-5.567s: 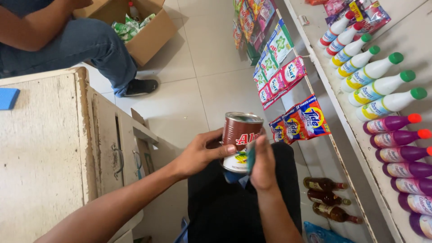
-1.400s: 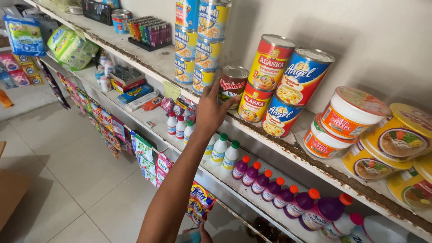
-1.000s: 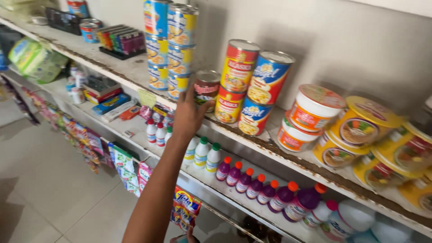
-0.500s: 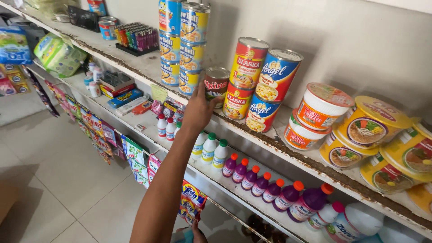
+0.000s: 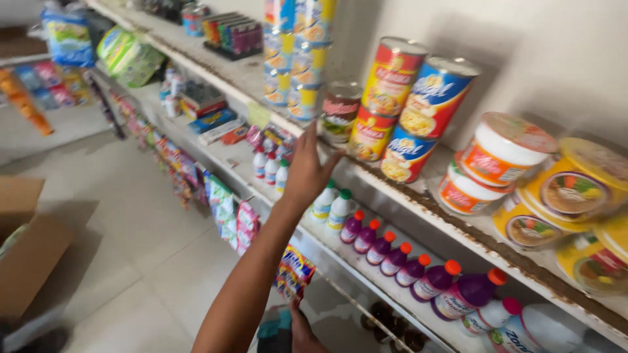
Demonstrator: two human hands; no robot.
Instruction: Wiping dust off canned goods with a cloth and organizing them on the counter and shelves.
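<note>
My left hand (image 5: pixel 306 171) is raised to the upper shelf (image 5: pixel 418 199), fingers apart and holding nothing. Its fingertips are just below and left of a small red-and-green labelled can (image 5: pixel 339 111), which stands upright on the shelf. The can sits between a stack of blue-and-yellow tins (image 5: pixel 296 59) and stacked red and blue cans (image 5: pixel 399 108). My right hand (image 5: pixel 302 332) shows only partly at the bottom edge, low by my body, closed on a teal cloth (image 5: pixel 273 329).
Orange-and-white and yellow tubs (image 5: pixel 504 167) fill the shelf to the right. Below stand purple bottles (image 5: pixel 418 268) and white green-capped bottles (image 5: pixel 330 209). Hanging sachets (image 5: pixel 226 212) line the lower shelf edge. A cardboard box (image 5: pixel 26 252) lies on the tiled floor at left.
My left hand carried the can up and set it on the shelf. Now the hand is off the can and lower, fingers spread. The camera view shifted slightly.
</note>
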